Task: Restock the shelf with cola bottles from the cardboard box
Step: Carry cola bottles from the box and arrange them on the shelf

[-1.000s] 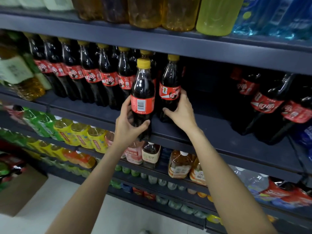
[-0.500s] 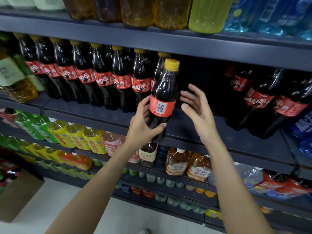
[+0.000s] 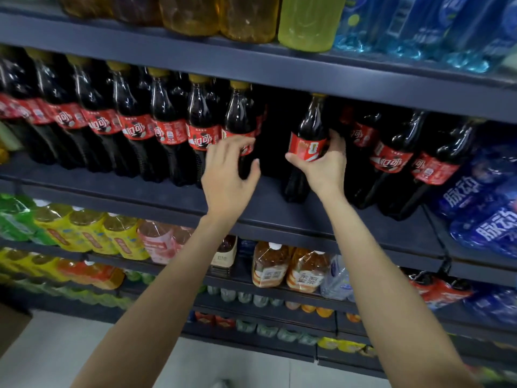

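A row of several yellow-capped, red-labelled cola bottles [image 3: 167, 127] stands on the dark shelf [image 3: 134, 191]. My right hand [image 3: 321, 166] grips one more cola bottle [image 3: 309, 127] round its label. This bottle stands slightly tilted, with its base on the shelf board, in the gap between the row and the larger cola bottles [image 3: 391, 158] on the right. My left hand [image 3: 226, 172] hovers with its fingers loosely curled in front of the last bottle of the row [image 3: 240, 116] and holds nothing. A corner of the cardboard box [image 3: 11, 326] shows on the floor at the far left.
Amber, yellow-green and blue bottles fill the shelf above [image 3: 251, 60]. Blue-labelled bottles [image 3: 481, 208] lie at the right. The lower shelves hold yellow, green and pink drinks [image 3: 112, 236] and tea bottles [image 3: 305, 273]. Pale floor [image 3: 70, 354] lies below.
The cola bottle went from my left hand to my right hand, moved right and now stands in the gap on the shelf. My left hand let go and drew back.
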A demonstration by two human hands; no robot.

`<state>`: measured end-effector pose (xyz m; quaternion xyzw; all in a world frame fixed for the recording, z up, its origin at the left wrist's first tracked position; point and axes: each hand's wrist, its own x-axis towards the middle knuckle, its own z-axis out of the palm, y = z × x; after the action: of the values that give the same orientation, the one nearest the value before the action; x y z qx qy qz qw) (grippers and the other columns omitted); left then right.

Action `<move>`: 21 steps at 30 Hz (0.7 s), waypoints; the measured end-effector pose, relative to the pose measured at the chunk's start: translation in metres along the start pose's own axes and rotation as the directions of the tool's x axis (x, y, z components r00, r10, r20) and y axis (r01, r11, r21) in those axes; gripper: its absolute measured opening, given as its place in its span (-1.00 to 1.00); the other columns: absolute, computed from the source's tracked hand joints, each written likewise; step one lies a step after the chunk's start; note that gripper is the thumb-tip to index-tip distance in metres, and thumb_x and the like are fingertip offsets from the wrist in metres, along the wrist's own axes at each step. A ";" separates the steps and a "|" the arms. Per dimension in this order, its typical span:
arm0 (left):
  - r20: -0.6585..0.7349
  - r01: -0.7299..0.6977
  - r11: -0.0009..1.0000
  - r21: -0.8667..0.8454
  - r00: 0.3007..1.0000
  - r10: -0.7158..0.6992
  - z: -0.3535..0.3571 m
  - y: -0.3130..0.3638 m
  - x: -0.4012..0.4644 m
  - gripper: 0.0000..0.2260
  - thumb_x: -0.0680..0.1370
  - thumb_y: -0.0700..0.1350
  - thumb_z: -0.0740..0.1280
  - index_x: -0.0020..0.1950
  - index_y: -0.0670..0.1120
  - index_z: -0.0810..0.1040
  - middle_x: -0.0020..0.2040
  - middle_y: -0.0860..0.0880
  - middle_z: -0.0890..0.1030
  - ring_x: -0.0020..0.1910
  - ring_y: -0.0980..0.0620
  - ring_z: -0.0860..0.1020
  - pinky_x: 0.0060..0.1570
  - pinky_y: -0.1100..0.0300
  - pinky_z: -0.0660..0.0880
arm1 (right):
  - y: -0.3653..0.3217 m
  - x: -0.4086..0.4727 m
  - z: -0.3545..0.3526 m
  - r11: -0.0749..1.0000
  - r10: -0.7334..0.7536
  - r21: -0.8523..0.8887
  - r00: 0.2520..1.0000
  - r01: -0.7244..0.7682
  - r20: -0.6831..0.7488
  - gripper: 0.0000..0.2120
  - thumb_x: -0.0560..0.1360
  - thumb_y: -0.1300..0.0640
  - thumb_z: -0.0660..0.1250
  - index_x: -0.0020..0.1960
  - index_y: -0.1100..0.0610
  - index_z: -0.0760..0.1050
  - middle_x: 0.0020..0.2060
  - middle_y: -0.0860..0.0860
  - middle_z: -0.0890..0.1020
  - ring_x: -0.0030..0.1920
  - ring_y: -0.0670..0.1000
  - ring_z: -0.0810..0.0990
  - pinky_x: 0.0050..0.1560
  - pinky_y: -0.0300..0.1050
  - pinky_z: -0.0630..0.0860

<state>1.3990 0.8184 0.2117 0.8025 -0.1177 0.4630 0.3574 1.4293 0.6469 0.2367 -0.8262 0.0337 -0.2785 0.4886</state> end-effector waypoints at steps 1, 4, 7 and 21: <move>-0.054 0.010 0.998 0.055 0.998 -0.007 0.001 -0.006 0.003 -0.68 0.47 -0.14 0.39 0.21 -0.14 0.51 0.16 -0.08 0.55 0.16 -0.01 0.41 0.16 0.40 0.30 | -0.001 0.006 0.011 1.000 0.024 -0.018 0.999 -0.024 -0.041 -0.16 0.16 0.03 0.63 0.33 0.19 0.35 0.23 0.11 0.46 0.20 0.05 0.49 0.21 -0.18 0.40; -0.081 0.030 0.975 0.221 0.997 -0.012 0.007 -0.020 0.013 -0.48 0.42 -0.05 0.44 0.32 -0.19 0.41 0.24 -0.19 0.48 0.22 -0.07 0.32 0.24 0.18 0.26 | -0.007 0.018 0.042 0.993 0.086 -0.073 0.992 -0.093 -0.095 -0.13 0.17 -0.06 0.60 0.36 0.14 0.31 0.29 0.09 0.41 0.23 0.10 0.49 0.11 -0.07 0.44; -0.035 0.009 0.936 0.352 0.999 0.004 0.012 -0.029 0.014 -0.29 0.36 0.07 0.47 0.42 -0.13 0.30 0.34 -0.16 0.43 0.32 -0.09 0.27 0.27 0.05 0.24 | -0.010 0.027 0.064 0.991 0.074 -0.103 0.993 -0.083 -0.095 -0.10 0.23 -0.12 0.56 0.42 0.11 0.22 0.33 0.09 0.39 0.26 0.13 0.47 0.10 0.06 0.47; -0.053 -0.247 0.879 0.408 0.955 0.293 0.039 -0.079 0.004 -0.24 0.47 0.19 0.33 0.50 -0.15 0.13 0.48 -0.18 0.27 0.49 -0.09 0.13 0.46 -0.15 0.01 | 0.059 0.056 0.081 0.989 -0.005 -0.147 1.000 0.009 0.026 -0.06 0.36 0.08 0.51 0.51 -0.13 -0.03 0.33 0.03 0.48 0.27 0.14 0.50 0.22 0.07 0.42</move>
<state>1.4682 0.8488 0.1662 0.8064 -0.1119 0.5671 0.1251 1.5290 0.6623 0.1822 -0.8636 0.0449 -0.2662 0.4257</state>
